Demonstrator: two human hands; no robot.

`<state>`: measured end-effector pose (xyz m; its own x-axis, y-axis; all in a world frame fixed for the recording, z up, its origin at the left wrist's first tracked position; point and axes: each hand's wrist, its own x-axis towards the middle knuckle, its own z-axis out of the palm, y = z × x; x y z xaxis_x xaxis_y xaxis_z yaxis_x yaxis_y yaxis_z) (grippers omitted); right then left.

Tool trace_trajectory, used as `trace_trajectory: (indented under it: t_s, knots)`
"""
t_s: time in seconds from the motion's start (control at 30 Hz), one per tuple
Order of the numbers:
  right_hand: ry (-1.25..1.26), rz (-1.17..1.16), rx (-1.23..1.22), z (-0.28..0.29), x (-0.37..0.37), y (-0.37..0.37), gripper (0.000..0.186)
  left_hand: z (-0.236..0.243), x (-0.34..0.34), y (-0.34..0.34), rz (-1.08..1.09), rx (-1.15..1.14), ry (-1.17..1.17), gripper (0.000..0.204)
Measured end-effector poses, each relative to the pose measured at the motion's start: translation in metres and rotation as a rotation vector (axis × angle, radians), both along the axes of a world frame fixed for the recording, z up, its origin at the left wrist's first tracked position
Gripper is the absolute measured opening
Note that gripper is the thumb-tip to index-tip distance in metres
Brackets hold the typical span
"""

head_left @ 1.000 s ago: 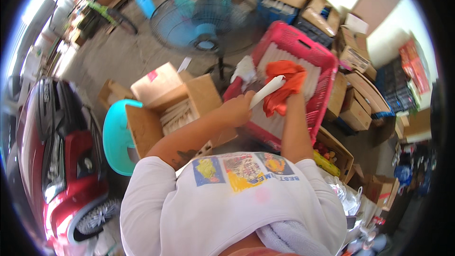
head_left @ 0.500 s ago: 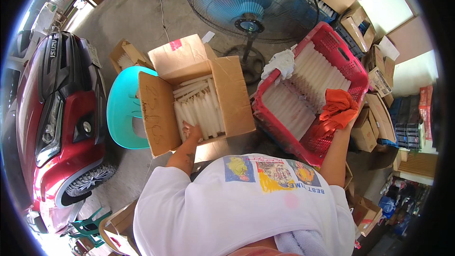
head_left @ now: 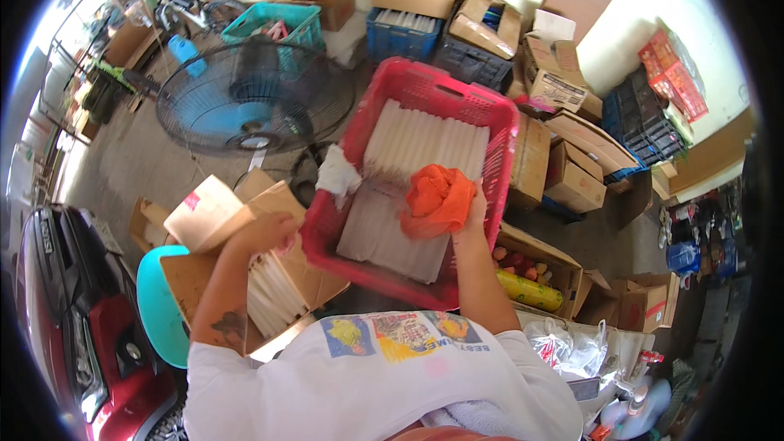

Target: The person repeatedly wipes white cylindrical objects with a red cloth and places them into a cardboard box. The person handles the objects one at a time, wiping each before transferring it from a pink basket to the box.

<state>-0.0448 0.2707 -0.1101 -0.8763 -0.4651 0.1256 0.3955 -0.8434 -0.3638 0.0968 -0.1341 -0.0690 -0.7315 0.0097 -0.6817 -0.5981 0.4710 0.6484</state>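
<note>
Work in hand: you seem to be between one candle and another, the cloth ready in one hand and no candle to be seen in either.
Next move: it probably calls for your left fingers to close lightly around a single candle, clear of the cardboard flap, with the cloth hand kept steady.
Right hand point(head_left: 477, 206): your fingers grip the orange cloth point(head_left: 438, 198), which bunches out to the left of that grip, above the crate point(head_left: 508, 140); your forearm reaches straight up and slightly left from the sleeve.
Left hand point(head_left: 269, 233): it hangs over the box point(head_left: 189, 278), forearm angled up and right, knuckles uppermost; blur hides the fingertips, so you cannot tell whether it holds anything or touches the flap.
Crate candles point(head_left: 425, 144): one row lies beyond and to the left of your cloth grip, another nearer you, left of the cloth.
Box candles point(head_left: 273, 294): they lie below your left hand, nearer your body.
</note>
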Motion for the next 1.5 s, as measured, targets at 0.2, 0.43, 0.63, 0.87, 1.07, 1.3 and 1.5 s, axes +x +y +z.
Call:
trace_trajectory:
  t_s: [0.2, 0.43, 0.63, 0.87, 1.07, 1.3, 1.5]
  knots:
    - [0.054, -0.413, 0.351, 0.019, -0.014, 0.017, 0.051, -0.018, -0.188, 0.177, -0.322, -0.397, 0.683, 0.047]
    - [-0.301, -0.414, -0.134, 0.019, -0.014, 0.021, 0.039, -0.168, -0.286, 0.303, 0.056, -0.314, 0.417, 0.063]
    - [-0.396, -0.587, 0.125, 0.046, -0.015, 0.011, 0.043, -0.187, -0.278, 0.341, 0.086, -0.312, 0.268, 0.066]
    - [-0.252, -0.434, 0.056, 0.045, -0.013, 0.018, 0.045, -0.160, -0.291, 0.287, -0.110, 0.497, 0.163, 0.069]
    - [0.156, -0.586, 1.332, 0.013, -0.003, -0.026, 0.063, -0.099, -0.197, 0.256, -0.147, 0.691, 0.604, 0.069]
    - [0.491, -0.827, 1.843, 0.056, -0.004, -0.046, 0.055, 0.027, -0.075, 0.207, -0.310, 0.228, 0.376, 0.065]
    - [0.264, -0.367, 1.411, 0.048, -0.024, -0.017, 0.037, 0.072, -0.067, 0.150, -0.708, -0.187, 0.567, 0.066]
